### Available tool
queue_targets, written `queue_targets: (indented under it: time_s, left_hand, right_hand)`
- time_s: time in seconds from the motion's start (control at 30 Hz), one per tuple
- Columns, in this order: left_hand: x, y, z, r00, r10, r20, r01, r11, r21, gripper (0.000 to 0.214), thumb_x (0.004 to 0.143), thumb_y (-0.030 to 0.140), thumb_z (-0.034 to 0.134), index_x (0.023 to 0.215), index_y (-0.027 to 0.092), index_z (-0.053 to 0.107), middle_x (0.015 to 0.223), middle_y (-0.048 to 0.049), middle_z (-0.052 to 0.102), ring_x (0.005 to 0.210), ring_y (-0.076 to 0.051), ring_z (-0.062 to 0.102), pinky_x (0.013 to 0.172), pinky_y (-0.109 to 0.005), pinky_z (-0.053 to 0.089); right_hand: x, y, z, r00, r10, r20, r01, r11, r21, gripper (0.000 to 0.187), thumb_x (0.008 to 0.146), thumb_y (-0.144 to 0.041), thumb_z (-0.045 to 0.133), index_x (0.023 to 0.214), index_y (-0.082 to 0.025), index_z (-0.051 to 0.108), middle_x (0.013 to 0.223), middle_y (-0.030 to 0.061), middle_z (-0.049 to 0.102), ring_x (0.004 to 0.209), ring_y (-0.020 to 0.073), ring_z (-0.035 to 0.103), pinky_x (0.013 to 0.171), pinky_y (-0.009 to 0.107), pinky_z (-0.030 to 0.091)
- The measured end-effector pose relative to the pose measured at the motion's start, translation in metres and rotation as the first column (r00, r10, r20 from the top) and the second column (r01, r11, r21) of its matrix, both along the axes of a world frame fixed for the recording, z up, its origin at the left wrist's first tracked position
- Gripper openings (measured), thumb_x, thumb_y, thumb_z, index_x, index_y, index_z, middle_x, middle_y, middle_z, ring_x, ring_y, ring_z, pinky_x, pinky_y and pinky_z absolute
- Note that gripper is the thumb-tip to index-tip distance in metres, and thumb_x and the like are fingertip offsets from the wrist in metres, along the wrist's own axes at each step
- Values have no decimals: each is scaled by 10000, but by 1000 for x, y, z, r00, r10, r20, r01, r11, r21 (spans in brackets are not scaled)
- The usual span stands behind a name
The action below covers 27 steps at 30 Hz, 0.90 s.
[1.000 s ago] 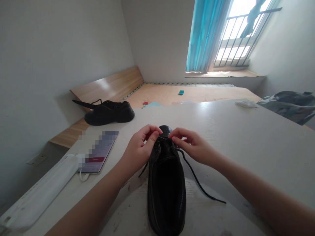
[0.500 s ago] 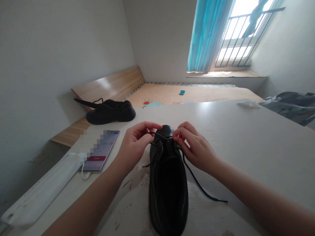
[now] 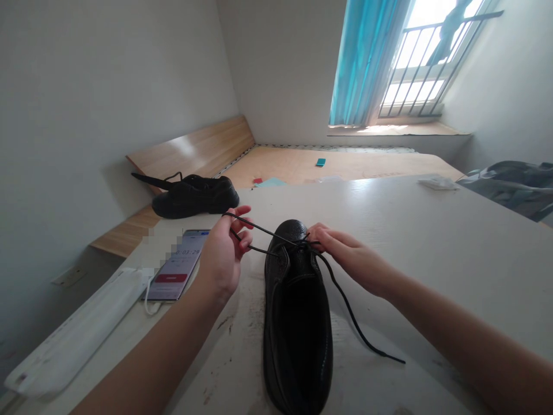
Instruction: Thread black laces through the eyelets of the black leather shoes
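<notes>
A black leather shoe [image 3: 272, 328] stands on the white table, its toe pointing away from me and its dark opening toward me. Left of the shoe, my left hand [image 3: 224, 251] has its fingers curled around a black shoelace [image 3: 264, 229], which runs taut from the fingers to the shoe's eyelets. My right hand [image 3: 334, 245] pinches at the lace by the right eyelets, just behind the toe. From there the lace's other end trails over the table to the lower right, its tip lying loose.
A second black shoe [image 3: 196, 197] sits at the table's far left edge. Nearer are a phone [image 3: 184, 265] with a lit screen and a long white power strip [image 3: 82, 331]. A clear plastic wrapper [image 3: 438, 183] lies at the far right. Beyond the table is a wooden bed board [image 3: 285, 164].
My left hand has moved left, away from the shoe, drawing the lace out into a long taut stretch. My right hand stays by the eyelets, shifted slightly right.
</notes>
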<state>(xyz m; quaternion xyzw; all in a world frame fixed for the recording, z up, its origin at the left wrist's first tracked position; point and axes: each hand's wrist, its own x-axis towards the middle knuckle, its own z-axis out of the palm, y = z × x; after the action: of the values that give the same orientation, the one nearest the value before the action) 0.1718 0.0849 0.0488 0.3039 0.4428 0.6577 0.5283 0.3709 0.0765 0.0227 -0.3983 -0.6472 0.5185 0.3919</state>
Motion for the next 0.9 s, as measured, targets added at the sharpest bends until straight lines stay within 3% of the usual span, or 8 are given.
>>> queue_targets:
  time_s: [0.17, 0.3, 0.43, 0.5, 0.57, 0.63, 0.73, 0.9]
  left_hand:
    - [-2, -1, 4, 997, 55, 63, -55, 999, -2, 254, 869, 307, 440, 804, 117, 595, 564, 22, 479, 402, -46, 289, 384, -174, 214]
    - [-4, 1, 1, 985, 172, -18, -167, 973, 159, 231, 841, 323, 515, 742, 133, 600, 579, 27, 454, 458, -53, 289, 423, -175, 224]
    - [-6, 4, -8, 951, 251, -181, -186, 931, 315, 192, 816, 320, 551, 710, 166, 591, 697, 6, 512, 588, -85, 378, 531, -199, 314]
    - [-6, 5, -12, 917, 249, -313, -135, 929, 344, 205, 821, 333, 535, 703, 173, 588, 703, 4, 507, 636, -106, 408, 581, -224, 337]
    - [-4, 4, -16, 872, 196, -448, -53, 949, 311, 260, 840, 385, 513, 725, 172, 609, 679, 7, 487, 648, -121, 425, 607, -245, 348]
    - [-2, 1, -18, 831, 76, -551, 61, 972, 227, 328, 858, 444, 487, 760, 169, 637, 645, 16, 455, 625, -126, 429, 606, -258, 356]
    - [3, -5, -19, 724, -113, -681, 229, 970, 83, 416, 893, 488, 416, 791, 168, 661, 640, 13, 473, 610, -133, 459, 608, -275, 373]
    - [6, -13, -18, 401, -113, -909, 327, 945, 26, 269, 868, 390, 477, 896, 202, 667, 804, -12, 620, 722, -165, 543, 682, -300, 398]
  right_hand:
    - [7, 4, 14, 930, -92, -356, -15, 957, -288, 430, 776, -565, 649, 628, -183, 517, 823, 28, 553, 830, 164, 525, 795, 305, 431]
    - [16, 9, 25, 868, -104, -485, -60, 948, -311, 492, 808, -488, 635, 553, -201, 327, 534, -48, 320, 537, 108, 388, 637, 287, 425]
    - [23, 9, 29, 979, -205, 13, 205, 978, 40, 438, 873, -493, 519, 593, -208, 340, 539, -56, 251, 488, 97, 219, 493, 263, 249]
    - [25, 9, 28, 840, -351, 413, 212, 914, 345, 400, 881, -464, 501, 603, -202, 383, 551, -29, 345, 521, 113, 290, 505, 275, 217]
    - [28, 9, 27, 620, -421, 662, 114, 883, 455, 351, 886, -455, 489, 641, -204, 462, 575, -3, 455, 554, 134, 364, 518, 284, 223]
    - [29, 11, 25, 534, -330, 778, 65, 934, 351, 368, 898, -491, 457, 681, -204, 532, 615, 17, 542, 564, 143, 412, 518, 286, 248]
    - [31, 13, 24, 670, 61, 740, -60, 998, -27, 474, 905, -569, 419, 709, -179, 605, 632, 27, 591, 536, 121, 430, 519, 273, 302]
    - [33, 8, 28, 812, 456, 364, -384, 887, -255, 450, 833, -577, 576, 689, -151, 601, 519, -48, 398, 487, 73, 313, 465, 231, 229]
